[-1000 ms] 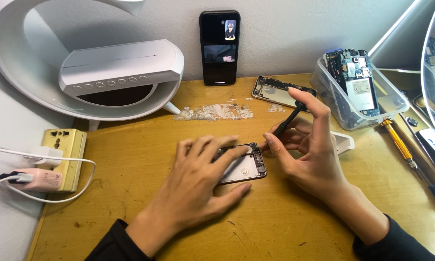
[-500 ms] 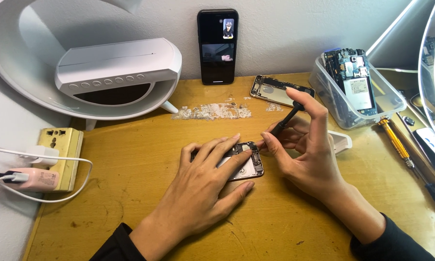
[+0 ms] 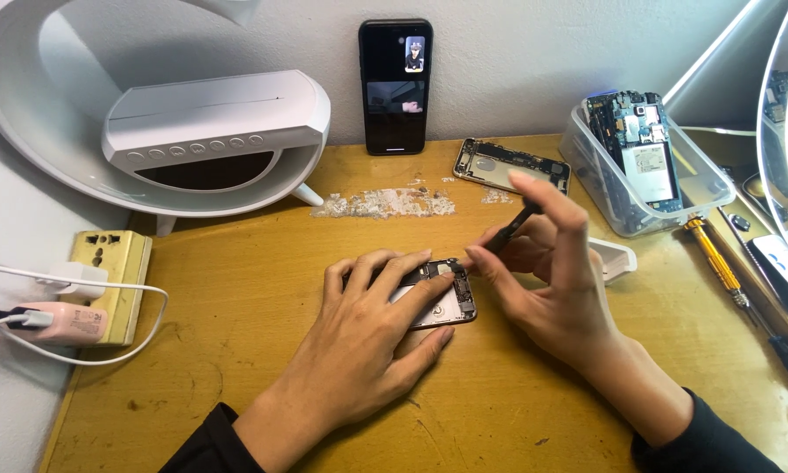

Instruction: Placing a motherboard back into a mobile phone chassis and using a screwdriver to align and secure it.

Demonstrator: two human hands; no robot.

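Observation:
An opened phone body [image 3: 446,298] lies flat in the middle of the wooden desk [image 3: 236,289], its inner parts showing. My left hand [image 3: 368,333] lies flat over its left part and presses it to the desk. My right hand [image 3: 547,280] grips a thin black tool [image 3: 510,228], whose tip touches the phone's upper right corner.
A black phone [image 3: 396,86] leans upright against the back wall. Another opened phone shell [image 3: 510,165] lies behind my hands, next to a patch of debris [image 3: 383,203]. A clear tub [image 3: 639,171] with circuit boards and a yellow-handled screwdriver [image 3: 716,258] are at right. A white lamp-speaker [image 3: 210,131] and power strip [image 3: 105,280] stand at left.
My left hand has slid slightly right over the phone body. My right hand with the tool has shifted a little, its tip staying at the phone's upper corner.

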